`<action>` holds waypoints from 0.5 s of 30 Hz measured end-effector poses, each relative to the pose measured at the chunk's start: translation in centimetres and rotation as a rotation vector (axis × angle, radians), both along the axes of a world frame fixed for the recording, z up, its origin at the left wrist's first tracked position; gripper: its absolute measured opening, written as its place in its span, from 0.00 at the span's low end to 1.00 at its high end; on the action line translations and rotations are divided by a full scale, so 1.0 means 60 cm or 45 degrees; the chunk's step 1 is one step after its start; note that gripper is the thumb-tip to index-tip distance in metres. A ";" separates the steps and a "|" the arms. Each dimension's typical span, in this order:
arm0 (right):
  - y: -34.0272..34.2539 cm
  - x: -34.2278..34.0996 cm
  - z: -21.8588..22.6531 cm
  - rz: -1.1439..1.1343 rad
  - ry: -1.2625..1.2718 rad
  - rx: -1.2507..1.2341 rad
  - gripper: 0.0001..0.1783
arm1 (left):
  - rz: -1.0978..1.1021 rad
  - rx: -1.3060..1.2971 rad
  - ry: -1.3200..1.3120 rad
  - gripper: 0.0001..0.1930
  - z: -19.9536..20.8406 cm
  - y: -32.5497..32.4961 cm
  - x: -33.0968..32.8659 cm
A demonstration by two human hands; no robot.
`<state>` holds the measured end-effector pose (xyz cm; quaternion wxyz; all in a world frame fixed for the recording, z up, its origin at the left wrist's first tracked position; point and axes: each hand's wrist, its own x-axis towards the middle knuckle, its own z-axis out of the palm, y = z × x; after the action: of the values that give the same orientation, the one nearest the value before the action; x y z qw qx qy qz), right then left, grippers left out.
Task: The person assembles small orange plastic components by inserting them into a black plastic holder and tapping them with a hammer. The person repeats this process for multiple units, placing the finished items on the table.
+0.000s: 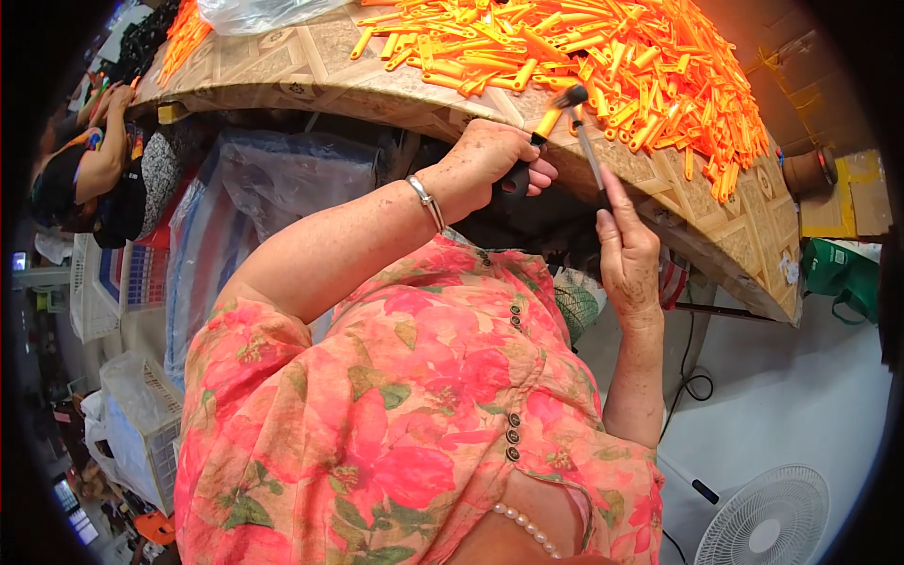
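Note:
My left hand, with a silver bracelet at the wrist, is closed round a tool with a black handle and an orange neck. A hole shows in the handle's end, and the far end is a dark, blurred tip, whose kind I cannot make out. In my right hand is a slim tool with a grey metal shaft and a dark grip, mostly hidden by the fingers. Its upper end lies close beside the orange neck; whether they touch is unclear. Both hands are at the table's near edge.
A large heap of orange plastic pieces covers the patterned tabletop. Clear plastic lies at the back left. Another person sits at far left. Cardboard boxes, a green bag and a white fan are at right.

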<state>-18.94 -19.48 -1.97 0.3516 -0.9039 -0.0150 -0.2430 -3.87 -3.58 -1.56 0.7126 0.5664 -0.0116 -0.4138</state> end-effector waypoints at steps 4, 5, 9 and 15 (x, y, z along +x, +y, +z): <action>-0.003 0.014 -0.002 -0.047 -0.028 0.043 0.25 | 0.016 0.003 -0.004 0.10 0.003 0.001 -0.001; -0.003 0.015 0.000 -0.059 0.075 0.047 0.25 | 0.025 0.007 0.005 0.10 0.004 0.000 -0.001; -0.004 0.010 0.006 -0.070 0.290 0.110 0.25 | 0.041 0.022 0.023 0.10 0.006 0.000 -0.002; 0.008 -0.027 -0.010 -0.042 0.176 0.204 0.27 | 0.071 -0.022 0.012 0.11 -0.007 -0.005 0.009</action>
<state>-20.56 -18.98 -2.56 0.4188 -0.8877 0.0436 -0.1861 -3.33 -3.86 -2.01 0.7289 0.5583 0.0040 -0.3962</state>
